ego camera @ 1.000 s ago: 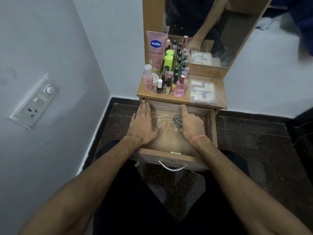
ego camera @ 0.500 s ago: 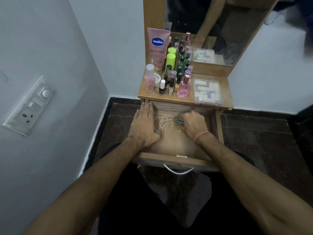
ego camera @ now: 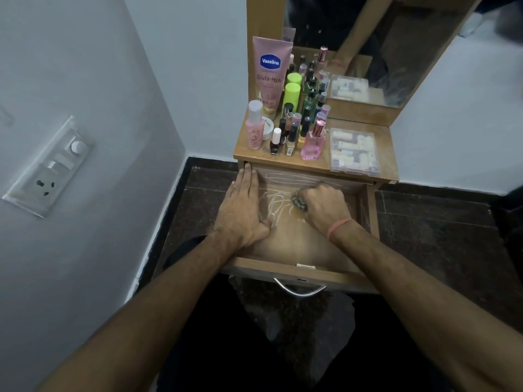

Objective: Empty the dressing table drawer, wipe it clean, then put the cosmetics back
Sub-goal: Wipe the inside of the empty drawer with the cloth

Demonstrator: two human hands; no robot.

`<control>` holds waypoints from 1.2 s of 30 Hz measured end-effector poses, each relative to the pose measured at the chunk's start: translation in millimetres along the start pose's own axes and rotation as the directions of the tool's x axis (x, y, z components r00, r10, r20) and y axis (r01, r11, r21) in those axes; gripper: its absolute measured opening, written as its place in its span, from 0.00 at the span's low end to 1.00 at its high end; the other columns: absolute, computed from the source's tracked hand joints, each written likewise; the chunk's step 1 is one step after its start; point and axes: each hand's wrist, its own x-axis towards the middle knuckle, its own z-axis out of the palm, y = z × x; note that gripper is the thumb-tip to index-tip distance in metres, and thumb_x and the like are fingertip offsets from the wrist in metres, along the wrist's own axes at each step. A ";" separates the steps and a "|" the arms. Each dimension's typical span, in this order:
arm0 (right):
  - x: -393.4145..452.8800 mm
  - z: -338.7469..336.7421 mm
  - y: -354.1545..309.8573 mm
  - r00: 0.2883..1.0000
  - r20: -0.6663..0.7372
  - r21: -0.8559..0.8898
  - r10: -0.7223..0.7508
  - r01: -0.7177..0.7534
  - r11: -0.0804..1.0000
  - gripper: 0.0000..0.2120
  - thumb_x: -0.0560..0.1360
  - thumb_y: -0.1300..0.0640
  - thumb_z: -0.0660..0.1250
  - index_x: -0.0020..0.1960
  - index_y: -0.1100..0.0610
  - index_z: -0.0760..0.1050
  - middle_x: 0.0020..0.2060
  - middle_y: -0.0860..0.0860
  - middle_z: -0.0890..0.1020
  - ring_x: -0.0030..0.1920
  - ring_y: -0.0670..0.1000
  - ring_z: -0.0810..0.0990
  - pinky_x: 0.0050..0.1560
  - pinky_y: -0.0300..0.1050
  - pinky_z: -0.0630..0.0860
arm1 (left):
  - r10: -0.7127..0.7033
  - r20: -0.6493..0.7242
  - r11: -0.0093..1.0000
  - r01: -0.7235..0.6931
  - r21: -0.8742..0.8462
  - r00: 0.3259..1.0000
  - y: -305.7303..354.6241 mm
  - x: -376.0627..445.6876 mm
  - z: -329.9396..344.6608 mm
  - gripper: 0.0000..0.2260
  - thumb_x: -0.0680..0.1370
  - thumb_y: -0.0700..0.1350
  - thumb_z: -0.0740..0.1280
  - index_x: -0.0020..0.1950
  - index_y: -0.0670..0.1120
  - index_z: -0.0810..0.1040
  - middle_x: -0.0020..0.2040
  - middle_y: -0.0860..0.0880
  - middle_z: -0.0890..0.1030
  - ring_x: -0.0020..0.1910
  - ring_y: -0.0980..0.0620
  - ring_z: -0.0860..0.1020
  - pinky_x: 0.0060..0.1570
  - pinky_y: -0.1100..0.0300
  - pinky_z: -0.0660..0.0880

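Note:
The wooden drawer [ego camera: 300,271] is pulled out, and white scribble marks [ego camera: 278,203] cover its floor. My left hand [ego camera: 243,213] lies flat, fingers straight, on the drawer's left side. My right hand [ego camera: 325,203] grips a small grey bunched cloth [ego camera: 298,201] and presses it on the drawer floor near the back. On the table top stand the cosmetics: a pink Vaseline tube [ego camera: 270,75], a pink bottle with white cap [ego camera: 254,127], green bottles [ego camera: 291,94], several nail polish bottles [ego camera: 291,134], a pink perfume bottle [ego camera: 312,142] and a clear plastic box [ego camera: 353,151].
A mirror [ego camera: 368,43] stands behind the table top and reflects my arm. A grey wall with a switch and socket panel [ego camera: 48,168] is close on the left. Dark stone floor [ego camera: 438,227] surrounds the table. The drawer's metal handle [ego camera: 298,290] faces me.
My right hand curled into a fist round the cloth and slid it right and toward the drawer's back. The left hand stayed flat in place.

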 end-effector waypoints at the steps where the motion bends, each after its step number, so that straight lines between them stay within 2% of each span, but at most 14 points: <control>1: -9.4 1.1 2.1 1.000 -0.001 0.001 -0.027 0.027 1.000 0.09 0.80 0.54 0.68 0.58 0.51 0.84 0.47 0.54 0.86 0.50 0.58 0.85 0.49 0.54 0.84 | -0.001 0.001 1.000 0.001 -0.004 1.000 0.0 -0.3 -0.7 0.56 0.77 0.64 0.68 0.88 0.38 0.36 0.89 0.39 0.37 0.89 0.43 0.40 0.88 0.47 0.45; 5: -12.5 4.2 12.0 0.996 0.029 -0.008 -0.081 0.081 0.997 0.09 0.81 0.50 0.67 0.58 0.49 0.83 0.48 0.53 0.86 0.50 0.57 0.84 0.49 0.53 0.83 | -0.012 -0.018 1.000 0.012 -0.005 1.000 3.0 -4.4 -2.3 0.55 0.76 0.65 0.63 0.88 0.38 0.37 0.89 0.39 0.37 0.89 0.43 0.40 0.88 0.47 0.45; 8: 12.3 7.6 10.0 0.999 0.015 -0.038 -0.037 0.037 0.999 0.10 0.80 0.56 0.67 0.58 0.51 0.84 0.48 0.55 0.85 0.51 0.59 0.84 0.50 0.56 0.84 | -0.021 -0.001 0.999 0.021 0.025 1.000 6.1 -5.3 -3.0 0.54 0.73 0.66 0.56 0.88 0.38 0.36 0.89 0.39 0.37 0.89 0.43 0.40 0.88 0.47 0.43; 11: 18.4 10.5 2.9 1.000 -0.007 -0.014 -0.014 0.014 1.000 0.10 0.81 0.59 0.66 0.58 0.52 0.84 0.48 0.56 0.84 0.51 0.59 0.84 0.50 0.55 0.84 | -0.024 -0.008 0.999 0.025 0.028 1.000 3.3 -1.8 -3.0 0.55 0.76 0.66 0.62 0.88 0.38 0.36 0.89 0.39 0.37 0.89 0.43 0.39 0.88 0.47 0.42; 14: -3.2 15.7 6.8 0.998 -0.034 0.021 -0.060 0.061 0.998 0.10 0.81 0.58 0.67 0.59 0.50 0.84 0.49 0.54 0.84 0.50 0.57 0.84 0.48 0.53 0.84 | -0.015 -0.001 1.000 0.015 0.005 1.000 2.0 -2.7 -1.8 0.56 0.78 0.65 0.68 0.88 0.39 0.36 0.89 0.40 0.37 0.89 0.43 0.40 0.88 0.47 0.44; 18: -18.2 10.2 11.3 0.992 0.034 -0.045 -0.124 0.125 0.991 0.08 0.80 0.56 0.67 0.54 0.50 0.84 0.46 0.53 0.86 0.48 0.57 0.85 0.44 0.51 0.80 | -0.016 0.000 1.000 0.016 -0.012 1.000 2.7 -3.5 -1.9 0.56 0.79 0.65 0.68 0.88 0.39 0.35 0.89 0.40 0.35 0.89 0.44 0.39 0.88 0.47 0.44; 21: 4.0 3.8 6.6 0.999 0.029 -0.112 -0.037 0.040 0.993 0.06 0.79 0.57 0.66 0.51 0.53 0.82 0.45 0.55 0.86 0.48 0.61 0.86 0.46 0.53 0.80 | -0.024 0.012 1.000 0.024 -0.012 1.000 3.6 -5.1 -2.6 0.57 0.78 0.65 0.69 0.88 0.39 0.35 0.89 0.41 0.35 0.89 0.44 0.38 0.88 0.47 0.44; 25: 15.6 7.3 -0.5 1.000 -0.020 -0.050 0.015 -0.016 0.999 0.08 0.77 0.60 0.69 0.54 0.54 0.83 0.46 0.57 0.86 0.48 0.61 0.85 0.47 0.54 0.82 | -0.027 0.014 0.999 0.027 -0.022 1.000 2.9 -3.7 -5.0 0.56 0.78 0.63 0.69 0.88 0.39 0.36 0.89 0.40 0.36 0.89 0.44 0.39 0.88 0.46 0.45; 29: -20.9 20.9 0.6 0.995 -0.008 0.025 -0.102 0.102 0.994 0.15 0.78 0.57 0.68 0.62 0.47 0.83 0.48 0.54 0.85 0.47 0.58 0.85 0.44 0.49 0.78 | -0.017 0.010 1.000 0.017 -0.018 1.000 3.0 -5.1 -3.6 0.55 0.78 0.62 0.69 0.88 0.39 0.36 0.89 0.40 0.36 0.89 0.44 0.40 0.88 0.46 0.46; 31: -28.6 21.4 1.8 0.992 0.026 0.013 -0.127 0.126 0.992 0.13 0.78 0.55 0.68 0.60 0.46 0.84 0.45 0.53 0.85 0.46 0.58 0.84 0.42 0.47 0.76 | -0.013 0.012 1.000 0.013 -0.017 1.000 1.9 -4.0 -2.7 0.56 0.78 0.63 0.69 0.88 0.39 0.36 0.89 0.40 0.36 0.89 0.44 0.40 0.88 0.46 0.46; 33: -17.6 15.5 0.8 0.995 0.026 -0.010 -0.092 0.092 0.996 0.10 0.77 0.55 0.68 0.55 0.50 0.84 0.44 0.54 0.85 0.45 0.59 0.84 0.43 0.49 0.78 | -0.015 -0.003 1.000 0.015 0.003 1.000 1.2 -3.1 -0.5 0.56 0.78 0.65 0.68 0.88 0.39 0.36 0.89 0.40 0.36 0.89 0.43 0.41 0.88 0.46 0.46; 36: -9.6 9.5 -10.7 0.998 0.006 0.017 -0.065 0.065 0.998 0.09 0.78 0.56 0.69 0.56 0.51 0.84 0.48 0.55 0.85 0.48 0.59 0.85 0.48 0.51 0.80 | -0.020 0.005 1.000 0.020 0.014 1.000 1.0 -1.8 0.6 0.57 0.79 0.67 0.69 0.88 0.39 0.35 0.89 0.40 0.36 0.89 0.43 0.40 0.88 0.46 0.45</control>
